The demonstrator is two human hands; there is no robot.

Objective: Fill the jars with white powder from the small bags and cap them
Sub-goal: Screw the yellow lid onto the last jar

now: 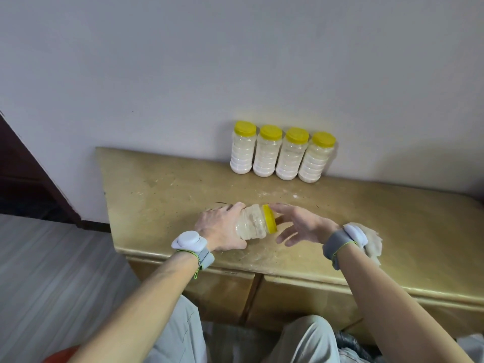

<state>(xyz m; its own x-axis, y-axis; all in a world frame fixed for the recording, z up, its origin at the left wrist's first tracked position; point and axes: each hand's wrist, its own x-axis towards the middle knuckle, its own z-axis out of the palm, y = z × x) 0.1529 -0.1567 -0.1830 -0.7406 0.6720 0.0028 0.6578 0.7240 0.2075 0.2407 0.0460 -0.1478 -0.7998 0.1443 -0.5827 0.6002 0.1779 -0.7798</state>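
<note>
Hands meet low over the near part of the tabletop (392,218), both forearms reaching in from below. We see the left hand (222,226) curled round the base end of a clear jar (252,222), its fingers wrapped over the top and its thumb underneath. The jar is tipped on its side, and its yellow cap (269,218) points right. The right hand (301,225) sits just right of the jar. Its fingers (285,235) are spread and relaxed around the cap, with the index finger reaching past the cap's upper edge. We cannot tell whether any of them touch the cap.

Each wrist carries a grey strap with a white device, one left of the jar (190,241) and one right of it (353,234). Further right of the jar, half hidden behind the right wrist, a small bag (373,242) of white powder lies on the tabletop. Well beyond the jar, a row of four jars (267,153) filled with white powder stands upright against the wall (235,61). They stand side by side, and all have yellow caps. Between that row and the held jar, specks of spilled powder (294,196) dot the tabletop.
</note>
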